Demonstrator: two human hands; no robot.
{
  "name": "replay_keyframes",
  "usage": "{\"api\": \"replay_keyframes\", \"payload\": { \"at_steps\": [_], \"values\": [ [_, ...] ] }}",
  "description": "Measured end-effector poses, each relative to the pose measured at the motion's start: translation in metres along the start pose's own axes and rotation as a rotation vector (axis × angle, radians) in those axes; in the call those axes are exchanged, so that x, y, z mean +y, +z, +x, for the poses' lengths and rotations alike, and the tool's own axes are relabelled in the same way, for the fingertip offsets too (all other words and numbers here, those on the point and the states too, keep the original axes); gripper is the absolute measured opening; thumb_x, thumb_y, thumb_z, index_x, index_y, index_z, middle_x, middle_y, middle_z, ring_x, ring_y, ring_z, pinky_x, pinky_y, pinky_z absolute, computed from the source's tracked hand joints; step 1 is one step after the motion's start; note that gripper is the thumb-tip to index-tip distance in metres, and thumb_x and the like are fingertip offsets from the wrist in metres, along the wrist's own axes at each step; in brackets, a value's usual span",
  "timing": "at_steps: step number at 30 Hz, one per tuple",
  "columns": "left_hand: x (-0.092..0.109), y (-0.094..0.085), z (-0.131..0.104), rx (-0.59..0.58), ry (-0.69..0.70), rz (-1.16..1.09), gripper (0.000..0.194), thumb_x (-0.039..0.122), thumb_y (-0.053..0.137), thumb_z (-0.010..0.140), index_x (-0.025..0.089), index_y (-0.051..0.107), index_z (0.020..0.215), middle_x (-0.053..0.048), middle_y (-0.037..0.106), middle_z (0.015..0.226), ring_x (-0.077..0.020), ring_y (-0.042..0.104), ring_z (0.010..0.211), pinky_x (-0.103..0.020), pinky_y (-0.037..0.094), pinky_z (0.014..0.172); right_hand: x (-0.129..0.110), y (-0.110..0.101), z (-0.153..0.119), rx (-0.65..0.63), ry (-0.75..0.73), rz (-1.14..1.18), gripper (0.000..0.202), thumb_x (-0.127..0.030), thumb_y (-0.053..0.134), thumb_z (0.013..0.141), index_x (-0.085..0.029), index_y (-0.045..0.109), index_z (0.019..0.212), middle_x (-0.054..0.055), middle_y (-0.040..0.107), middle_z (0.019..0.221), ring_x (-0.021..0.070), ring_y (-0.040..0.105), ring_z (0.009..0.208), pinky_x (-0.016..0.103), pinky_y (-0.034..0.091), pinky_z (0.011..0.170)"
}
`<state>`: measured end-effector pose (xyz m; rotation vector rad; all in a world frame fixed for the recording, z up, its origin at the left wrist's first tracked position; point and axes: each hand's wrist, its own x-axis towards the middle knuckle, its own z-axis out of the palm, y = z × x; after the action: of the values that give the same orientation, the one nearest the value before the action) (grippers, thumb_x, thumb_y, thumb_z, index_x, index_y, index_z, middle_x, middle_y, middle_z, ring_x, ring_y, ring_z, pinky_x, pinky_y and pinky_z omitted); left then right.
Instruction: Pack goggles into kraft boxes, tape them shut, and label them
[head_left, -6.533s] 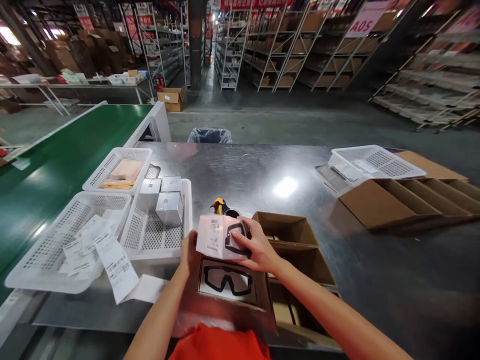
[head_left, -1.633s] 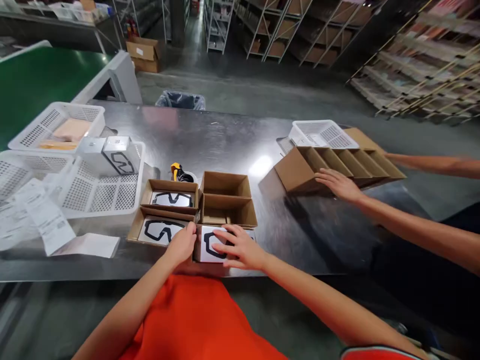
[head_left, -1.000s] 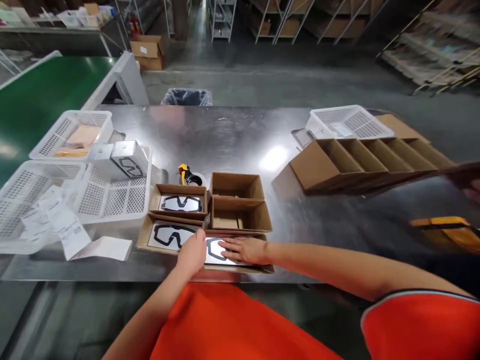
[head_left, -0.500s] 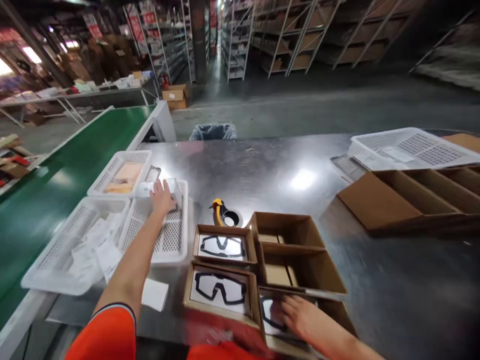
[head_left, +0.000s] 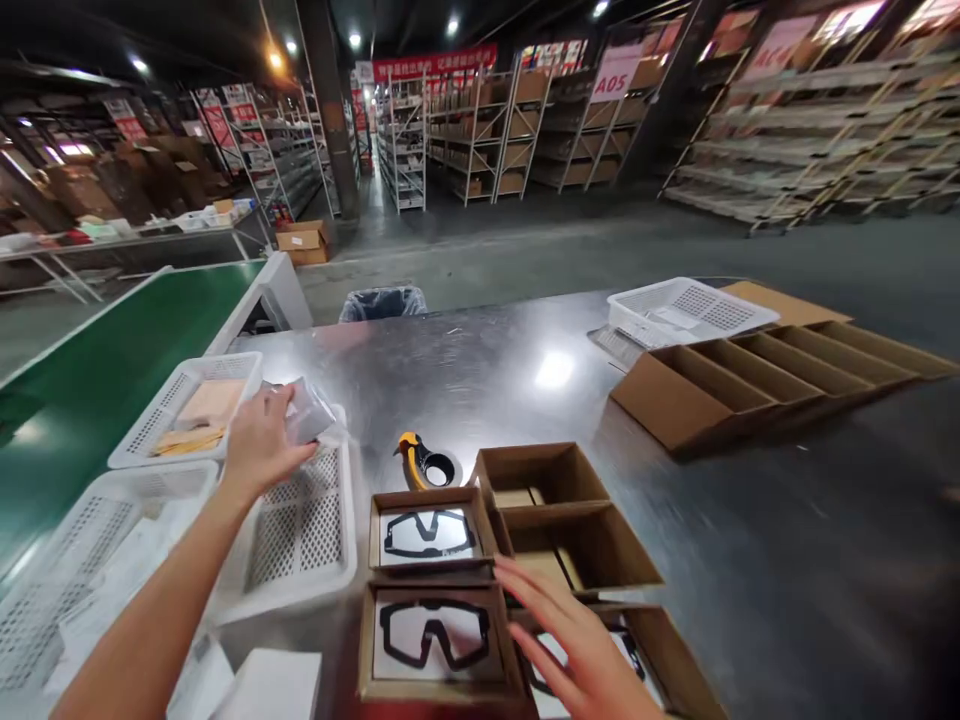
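Observation:
My left hand (head_left: 259, 440) is at the back of a white mesh basket (head_left: 349, 520). Its fingers curl over a shiny greyish plastic packet (head_left: 306, 412), with the thumb below. My right hand (head_left: 574, 645), fingers stretched out and holding nothing, hovers over a cardboard box with a picture of black-framed goggles, partly hidden by the hand. Left of it, a lower goggles card (head_left: 431, 640) and an upper goggles card (head_left: 427, 535) lie in two open cardboard boxes. Behind my right hand stands an open divided carton (head_left: 592, 545).
A yellow-and-black tape dispenser (head_left: 412, 460) lies behind the boxes. Baskets with brown envelopes (head_left: 206, 405) and white papers (head_left: 120, 570) stand left, beside a green conveyor (head_left: 187, 310). Right are a divided cardboard tray (head_left: 667, 410) and a white basket (head_left: 690, 310). A lined bin (head_left: 382, 302) stands beyond the table.
The view has tilted up and turned slightly right. My right hand has risen from the goggles card in the near box, its fingers now stretched. My left hand stays at the packet, which now sits tilted.

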<state>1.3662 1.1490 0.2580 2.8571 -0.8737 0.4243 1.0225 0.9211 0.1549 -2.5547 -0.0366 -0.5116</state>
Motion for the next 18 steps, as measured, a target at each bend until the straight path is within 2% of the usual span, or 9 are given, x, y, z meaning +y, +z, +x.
{"api": "replay_keyframes", "payload": {
  "at_steps": [2, 4, 6, 8, 10, 12, 15, 17, 18],
  "values": [
    [0.028, -0.043, -0.019, 0.101, -0.067, -0.129, 0.089, 0.048, 0.073, 0.062, 0.018, 0.036, 0.137, -0.012, 0.052, 0.123, -0.0338, 0.050, 0.115, -0.048, 0.041, 0.100, -0.030, 0.001, 0.041, 0.176, 0.009, 0.021, 0.065, -0.027, 0.049, 0.091, -0.027, 0.022, 0.150, 0.016, 0.029, 0.153, 0.0310, 0.041, 0.135, 0.046, 0.048, 0.100],
    [0.065, -0.075, -0.038, 0.086, -0.118, -0.321, 0.090, 0.051, 0.073, 0.061, 0.017, 0.036, 0.136, -0.011, 0.051, 0.126, -0.0321, 0.051, 0.115, -0.047, 0.043, 0.098, -0.056, 0.007, 0.075, 0.300, -0.032, 0.008, 0.084, -0.035, 0.059, 0.086, -0.025, 0.008, 0.152, 0.018, -0.006, 0.159, 0.0435, 0.015, 0.142, 0.064, 0.036, 0.103],
    [0.103, -0.095, -0.056, -0.023, -0.134, -0.526, 0.085, 0.052, 0.070, 0.062, 0.017, 0.040, 0.133, -0.011, 0.052, 0.128, -0.0316, 0.051, 0.117, -0.048, 0.043, 0.099, -0.068, 0.013, 0.095, 0.407, -0.052, 0.005, 0.100, -0.045, 0.066, 0.078, -0.025, 0.002, 0.152, 0.019, -0.014, 0.157, 0.0512, 0.003, 0.141, 0.077, 0.020, 0.100],
    [0.136, -0.108, -0.072, -0.175, -0.110, -0.762, 0.078, 0.054, 0.063, 0.070, 0.019, 0.040, 0.135, -0.011, 0.053, 0.129, -0.0304, 0.052, 0.119, -0.047, 0.044, 0.099, -0.062, 0.015, 0.096, 0.509, 0.026, 0.155, 0.103, -0.047, 0.070, 0.074, -0.025, 0.006, 0.152, 0.021, -0.001, 0.158, 0.0510, 0.009, 0.140, 0.077, 0.017, 0.101],
    [0.158, -0.115, -0.088, -0.286, -0.045, -1.034, 0.072, 0.053, 0.049, 0.081, 0.024, 0.029, 0.144, -0.011, 0.052, 0.133, -0.0274, 0.054, 0.119, -0.044, 0.048, 0.096, -0.040, 0.009, 0.083, 0.575, 0.183, 0.518, 0.099, -0.046, 0.071, 0.074, -0.026, 0.012, 0.151, 0.021, 0.024, 0.152, 0.0446, 0.031, 0.135, 0.070, 0.029, 0.103],
    [0.171, -0.114, -0.102, -0.254, 0.018, -1.185, 0.070, 0.050, 0.046, 0.085, 0.029, 0.021, 0.148, -0.009, 0.049, 0.139, -0.0251, 0.053, 0.122, -0.042, 0.048, 0.097, -0.015, -0.005, 0.062, 0.566, 0.368, 0.976, 0.088, -0.052, 0.064, 0.078, -0.024, 0.019, 0.149, 0.017, 0.048, 0.137, 0.0363, 0.052, 0.121, 0.060, 0.043, 0.098],
    [0.189, -0.092, -0.123, -0.212, 0.050, -1.070, 0.060, 0.044, 0.062, 0.077, 0.028, 0.049, 0.134, -0.007, 0.051, 0.138, -0.0271, 0.047, 0.128, -0.044, 0.039, 0.108, 0.013, -0.027, 0.031, 0.453, 0.582, 1.412, 0.067, -0.063, 0.039, 0.088, -0.016, 0.045, 0.136, 0.014, 0.068, 0.109, 0.0314, 0.066, 0.101, 0.054, 0.051, 0.091],
    [0.206, -0.068, -0.136, -0.392, 0.032, -1.113, 0.052, 0.043, 0.064, 0.076, 0.025, 0.059, 0.125, -0.008, 0.059, 0.130, -0.0274, 0.053, 0.122, -0.045, 0.042, 0.105, 0.022, -0.037, 0.016, 0.374, 0.557, 1.405, 0.074, -0.067, 0.022, 0.091, -0.013, 0.055, 0.128, 0.015, 0.072, 0.098, 0.0322, 0.067, 0.096, 0.056, 0.051, 0.091],
    [0.215, -0.056, -0.142, -0.499, 0.012, -1.194, 0.052, 0.044, 0.062, 0.078, 0.024, 0.057, 0.127, -0.009, 0.062, 0.127, -0.0266, 0.056, 0.117, -0.044, 0.046, 0.101, 0.025, -0.039, 0.010, 0.317, 0.463, 1.289, 0.078, -0.065, 0.011, 0.092, -0.012, 0.054, 0.129, 0.015, 0.072, 0.097, 0.0322, 0.067, 0.096, 0.057, 0.050, 0.091]
  ]
}}
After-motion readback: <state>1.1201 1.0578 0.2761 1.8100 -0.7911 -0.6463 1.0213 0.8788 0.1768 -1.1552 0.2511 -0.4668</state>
